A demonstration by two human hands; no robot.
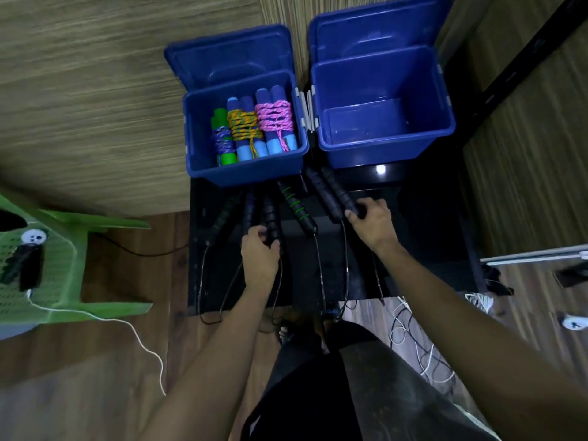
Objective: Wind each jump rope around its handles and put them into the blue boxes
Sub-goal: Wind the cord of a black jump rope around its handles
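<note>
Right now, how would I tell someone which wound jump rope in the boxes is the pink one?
Find the two blue boxes on the black table; take the left blue box, the one holding ropes. Three wound bundles stand side by side inside it. The pink jump rope is rightmost, wound around blue handles, beside the orange-and-green one.

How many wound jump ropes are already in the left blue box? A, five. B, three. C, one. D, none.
B: the left box holds three wound ropes, a green-handled one, an orange one and a pink one, while the right box holds none.
</note>
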